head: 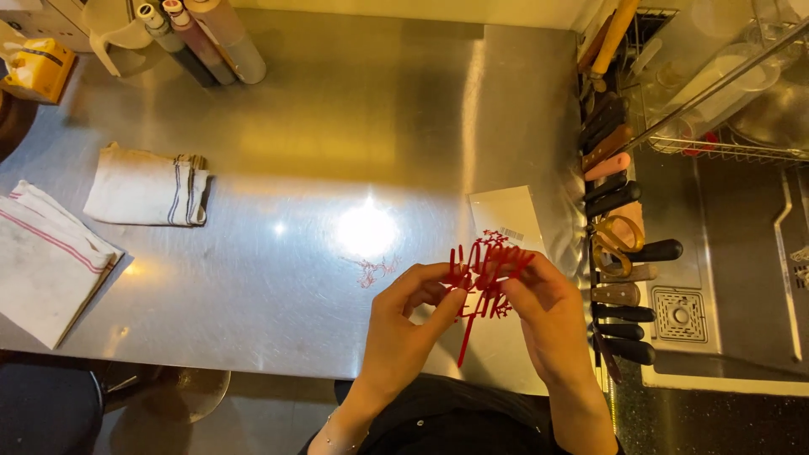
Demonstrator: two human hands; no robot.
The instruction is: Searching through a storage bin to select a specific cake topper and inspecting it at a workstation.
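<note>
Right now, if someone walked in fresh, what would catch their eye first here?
Probably the red cut-out cake topper, pinched between the left hand and right hand above the near edge of the steel counter. Next, the bright glare of light on the steel just behind it, and the row of dark-handled knives along the counter's right side.

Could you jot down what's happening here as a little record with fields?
Surface: steel counter
Left hand: pinching the red cutout topper
Right hand: gripping the topper's other side
Under the hands: clear packet
Far left: folded cloths
Right edge: row of knives
Top left: bottles
</note>
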